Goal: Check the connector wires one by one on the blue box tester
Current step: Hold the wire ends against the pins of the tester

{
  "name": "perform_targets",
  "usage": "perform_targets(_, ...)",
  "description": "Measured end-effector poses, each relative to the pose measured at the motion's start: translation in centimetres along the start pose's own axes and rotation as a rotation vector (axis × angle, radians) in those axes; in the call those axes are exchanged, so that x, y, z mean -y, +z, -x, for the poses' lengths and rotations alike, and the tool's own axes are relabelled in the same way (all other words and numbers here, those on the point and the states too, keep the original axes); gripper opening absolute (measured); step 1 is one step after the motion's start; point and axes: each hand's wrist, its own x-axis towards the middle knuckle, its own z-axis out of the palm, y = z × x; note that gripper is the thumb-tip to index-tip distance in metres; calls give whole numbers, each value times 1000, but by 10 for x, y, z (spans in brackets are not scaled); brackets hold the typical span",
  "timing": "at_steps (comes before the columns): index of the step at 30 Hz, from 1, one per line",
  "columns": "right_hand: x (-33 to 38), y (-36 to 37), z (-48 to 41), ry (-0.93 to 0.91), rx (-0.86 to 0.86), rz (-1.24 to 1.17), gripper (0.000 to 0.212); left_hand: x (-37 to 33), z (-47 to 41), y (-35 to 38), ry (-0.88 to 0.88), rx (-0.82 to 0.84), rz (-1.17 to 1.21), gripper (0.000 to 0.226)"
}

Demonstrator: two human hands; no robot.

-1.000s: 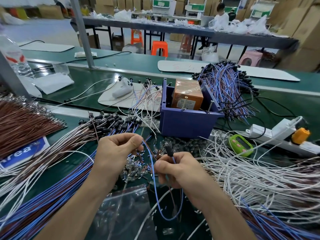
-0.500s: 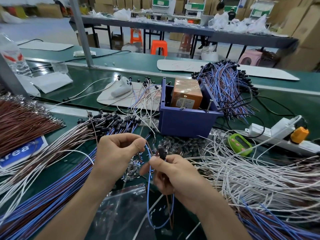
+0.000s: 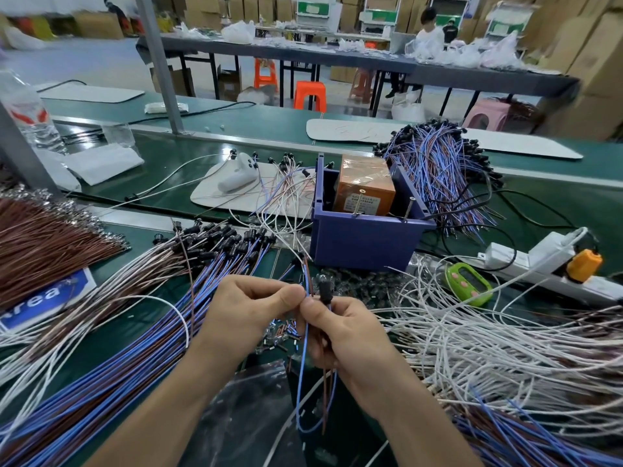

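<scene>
Since a second ago the hands have drawn together, thumbs now nearly touching above the green bench (image 3: 148,330). The left hand (image 3: 249,311) pinches the connector wire (image 3: 303,375) by its blue and brown leads; the right hand's (image 3: 344,335) grip pinches it just under the upright black connector (image 3: 325,293), the loop hanging near. The blue box tester (image 3: 364,241) sits just beyond, slightly right.

you had bright, even light; shadows were soft and faint. the blue box (image 3: 364,244) looked sharp, the far tables (image 3: 337,54) blurred. the wide lens bent the grey post (image 3: 157,62) at left, and the near clear bag (image 3: 249,409) caught pale glare.
</scene>
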Motion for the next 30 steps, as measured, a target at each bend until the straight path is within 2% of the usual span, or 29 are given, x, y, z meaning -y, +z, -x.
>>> perform_targets(3, 2, -5, 0, -46, 39, 92, 41, 0, 1, -1, -64, 44, 98, 28)
perform_targets(6, 4, -12, 1, -74, 94, 147, 34, -1, 2, 3, -157, 122, 228, 16)
perform_targets(8, 6, -15, 1, -83, 91, 168, 26, -1, 2, 9, -192, 109, 241, 8)
perform_targets(11, 7, -18, 1, -116, -22, 71, 14, 0, -1, 17, -164, -58, 89, 12)
perform_targets(14, 11, -21, -2, -176, -236, -96, 17, -6, -5, 27, -164, -178, -14, 16)
perform_targets(18, 24, -36, -2, -284, -485, -180, 26, -23, -17, 39, -174, -259, 175, 13)
perform_targets(21, 29, -49, -5, -300, -617, -161, 32, -33, -29, 53, -139, -300, 164, 12)
perform_targets(27, 27, -62, -18, -353, -712, -85, 35, -24, -49, 82, -81, -440, -26, 28)
perform_targets(30, 24, -67, -23, -348, -712, -66, 35, -21, -55, 86, -54, -482, -114, 21)
